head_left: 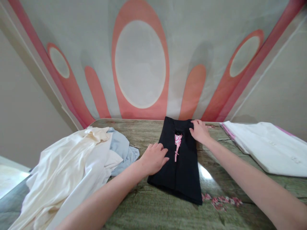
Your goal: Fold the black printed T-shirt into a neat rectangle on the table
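A black garment (188, 174) lies folded into a long, narrow shape on the wood-patterned table. Pink lettering and print (177, 143) show through a gap between its folded sides. My left hand (154, 158) rests at the garment's left edge, its fingers loosely bent and the thumb apart. At the far right corner, my right hand (200, 131) has its fingertips and thumb closed on the black cloth. Whatever lies under the folds is hidden.
Left of me, cream and white clothes (69, 163) lie in a loose heap, with a light blue cloth (123, 150) beside them. Folded white clothing (271, 147) is stacked at the right. The table (134, 207) meets a wall with a pink-patterned covering (141, 64).
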